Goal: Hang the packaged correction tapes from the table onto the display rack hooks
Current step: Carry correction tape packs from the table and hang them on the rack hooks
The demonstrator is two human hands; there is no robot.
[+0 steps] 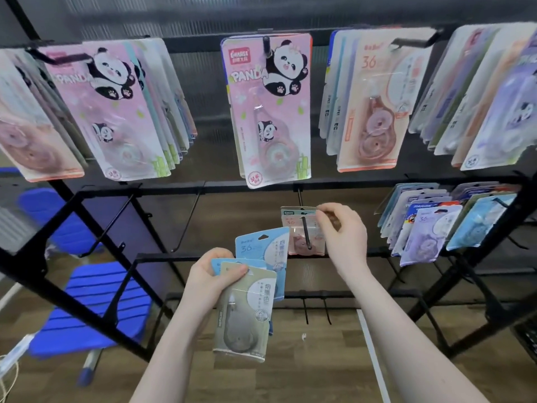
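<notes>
A: We log the right hand (341, 231) pinching the top right corner of a pink packet (302, 232) threaded on a middle-rail hook (305, 232) of the rack (174, 189).

B: Agreed. Our left hand (210, 276) grips a fan of packets (255, 286), grey one foremost, below that rail.

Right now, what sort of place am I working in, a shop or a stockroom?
Probably a stationery shop display or a mock-up of one, I can't tell which. A black rack with hooks carries rows of packaged correction tapes, and the left hand holds more packs while the right hand hangs one.
</notes>
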